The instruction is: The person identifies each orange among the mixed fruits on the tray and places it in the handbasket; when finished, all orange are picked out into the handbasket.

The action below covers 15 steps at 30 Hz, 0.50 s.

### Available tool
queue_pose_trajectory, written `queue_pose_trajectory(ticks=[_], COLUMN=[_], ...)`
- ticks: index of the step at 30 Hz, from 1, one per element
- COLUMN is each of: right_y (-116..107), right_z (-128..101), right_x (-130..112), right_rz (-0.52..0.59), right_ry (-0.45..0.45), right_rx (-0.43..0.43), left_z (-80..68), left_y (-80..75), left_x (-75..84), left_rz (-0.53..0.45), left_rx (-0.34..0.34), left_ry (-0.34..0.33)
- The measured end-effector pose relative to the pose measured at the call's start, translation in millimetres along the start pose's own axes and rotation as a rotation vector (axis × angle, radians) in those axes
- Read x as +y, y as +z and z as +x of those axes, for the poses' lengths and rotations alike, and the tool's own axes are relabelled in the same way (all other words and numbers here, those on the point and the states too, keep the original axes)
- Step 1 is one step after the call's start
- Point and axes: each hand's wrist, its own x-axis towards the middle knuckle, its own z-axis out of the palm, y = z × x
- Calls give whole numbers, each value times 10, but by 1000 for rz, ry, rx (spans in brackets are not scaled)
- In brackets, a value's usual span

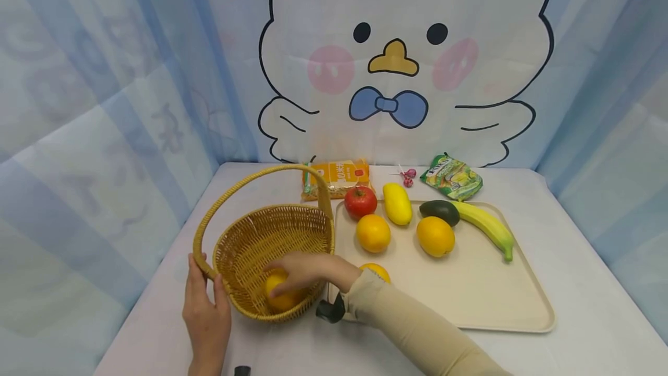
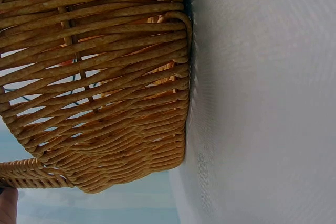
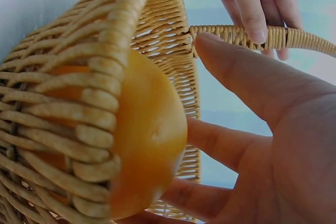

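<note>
A woven basket [image 1: 274, 213] with an arched handle [image 1: 250, 181] stands on the left of the table. My left hand [image 1: 206, 312] pinches the handle's near base between thumb and fingers, which also shows in the right wrist view. An orange [image 1: 282, 292] lies inside the basket against the near wall. Over it reaches my right hand [image 1: 300, 271], the fingers spread. In the right wrist view the right thumb [image 3: 236, 72] stands apart from the orange [image 3: 152, 135], while the other fingers pass behind its edge, their tips hidden. The left wrist view shows the basket's woven side [image 2: 105, 87].
A beige tray [image 1: 490, 300] right of the basket bears an apple [image 1: 360, 202], a yellow mango-like fruit [image 1: 398, 204], a dark green fruit [image 1: 439, 212], a banana [image 1: 485, 226] and several oranges [image 1: 373, 233]. Behind are an orange packet [image 1: 339, 177], lollipops [image 1: 409, 176] and a green bag [image 1: 452, 177].
</note>
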Motion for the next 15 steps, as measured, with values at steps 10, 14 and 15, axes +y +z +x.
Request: queue_pose_trajectory(ticks=[10,14,15], right_y=[-16,-28,-32], right_z=[11,8,6], right_x=[30,37,36], right_rz=[22,30,31], right_ry=[35,44,47], right_rx=[12,25,30], left_z=[-3,0,1], left_y=[1,1,1], left_x=[-8,-9,-10], left_rz=[-6,-8,-8], left_rx=[-2,-3,-2], left_ry=[4,8,11])
